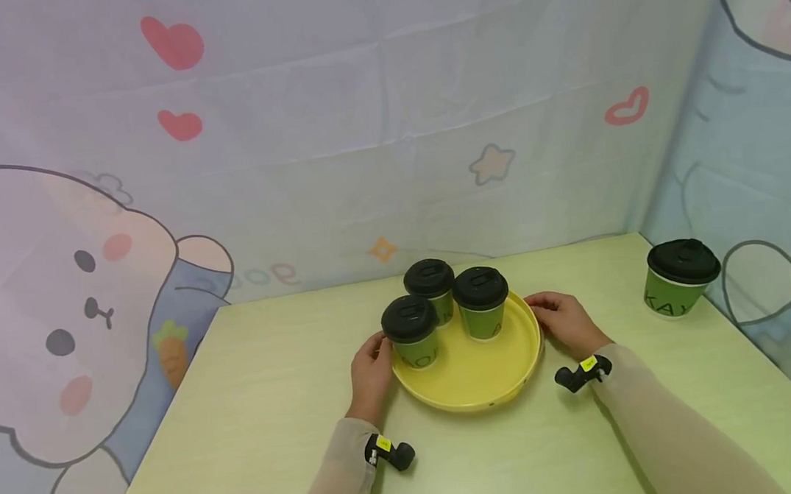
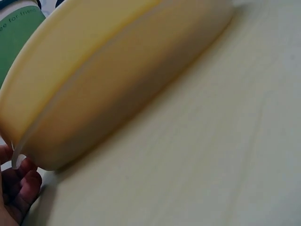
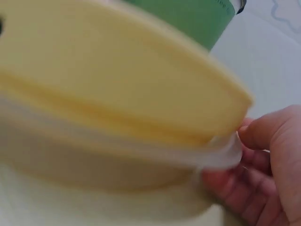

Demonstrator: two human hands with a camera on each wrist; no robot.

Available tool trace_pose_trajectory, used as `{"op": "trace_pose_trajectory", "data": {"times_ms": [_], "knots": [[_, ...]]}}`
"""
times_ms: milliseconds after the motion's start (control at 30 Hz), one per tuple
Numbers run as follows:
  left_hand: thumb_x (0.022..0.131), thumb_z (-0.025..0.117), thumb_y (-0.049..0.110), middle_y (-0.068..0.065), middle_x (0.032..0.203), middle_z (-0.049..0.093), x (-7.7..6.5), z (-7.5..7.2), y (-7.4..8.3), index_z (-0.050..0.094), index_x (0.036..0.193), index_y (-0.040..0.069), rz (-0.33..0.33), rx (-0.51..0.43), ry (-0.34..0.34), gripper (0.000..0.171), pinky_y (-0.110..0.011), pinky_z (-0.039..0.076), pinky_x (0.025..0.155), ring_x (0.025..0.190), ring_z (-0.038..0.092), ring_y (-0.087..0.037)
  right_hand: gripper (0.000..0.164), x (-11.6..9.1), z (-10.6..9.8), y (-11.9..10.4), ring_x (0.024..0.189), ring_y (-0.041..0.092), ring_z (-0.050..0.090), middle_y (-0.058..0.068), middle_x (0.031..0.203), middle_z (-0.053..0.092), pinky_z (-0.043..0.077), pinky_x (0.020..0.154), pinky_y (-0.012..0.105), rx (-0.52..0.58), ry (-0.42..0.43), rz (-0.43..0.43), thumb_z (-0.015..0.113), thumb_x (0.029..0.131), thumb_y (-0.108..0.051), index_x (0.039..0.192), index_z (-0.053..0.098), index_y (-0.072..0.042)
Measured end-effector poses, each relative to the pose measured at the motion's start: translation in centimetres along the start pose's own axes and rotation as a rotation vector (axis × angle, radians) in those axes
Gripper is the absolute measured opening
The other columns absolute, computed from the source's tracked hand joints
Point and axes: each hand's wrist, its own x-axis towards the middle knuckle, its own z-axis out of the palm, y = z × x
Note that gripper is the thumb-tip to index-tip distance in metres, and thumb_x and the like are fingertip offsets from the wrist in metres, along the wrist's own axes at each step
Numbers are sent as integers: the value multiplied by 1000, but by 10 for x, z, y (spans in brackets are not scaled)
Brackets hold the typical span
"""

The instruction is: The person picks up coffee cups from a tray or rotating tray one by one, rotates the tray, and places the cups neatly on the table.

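Note:
A round yellow tray (image 1: 475, 372) sits mid-table, with three green paper cups topped by black lids on its left and back part: a front cup (image 1: 417, 351), a back cup (image 1: 443, 307) and one further right (image 1: 483, 320). At the tray's left edge, my left hand (image 1: 372, 377) grips a pale tab on its side, fingers curled beneath in the left wrist view. Opposite, my right hand (image 1: 567, 322) holds a whitish tab (image 3: 228, 151) between thumb and fingers. Below the tray's rim shows a duller, tan-coloured side (image 2: 117, 94).
Another lidded green cup (image 1: 674, 294) stands alone at the table's right edge. The pale yellow table (image 1: 269, 400) meets a printed cloth (image 1: 299, 170) at the back and another cloth panel at the right. A small camera is strapped on each wrist.

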Motion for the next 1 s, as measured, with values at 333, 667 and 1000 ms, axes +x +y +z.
{"op": "trace_pose_trajectory", "data": {"times_ms": [333, 667, 1000], "knots": [[103, 56, 26, -3, 106, 71, 3, 2, -9, 71, 126, 12, 23, -2, 11, 31, -37, 47, 84, 93, 58, -19, 33, 32, -16, -103, 114, 38, 57, 20, 130, 58, 48, 94, 52, -317, -53, -167, 52, 106, -21, 133, 59, -4], [102, 56, 30, -2, 111, 71, 0, 1, -4, 71, 127, 14, -6, -10, 14, 33, -39, 48, 87, 96, 59, -20, 70, 35, -4, -185, 135, 42, 43, 24, 149, 43, 37, 109, 59, -628, -423, -262, 68, 95, -40, 150, 43, -4], [102, 57, 30, -3, 119, 70, -2, 6, -4, 72, 126, 15, -19, -11, 22, 32, -39, 49, 86, 98, 60, -20, 73, 27, 14, -185, 130, 41, 48, 22, 145, 47, 43, 104, 56, -854, -485, -205, 73, 89, -37, 149, 47, -6]]}}
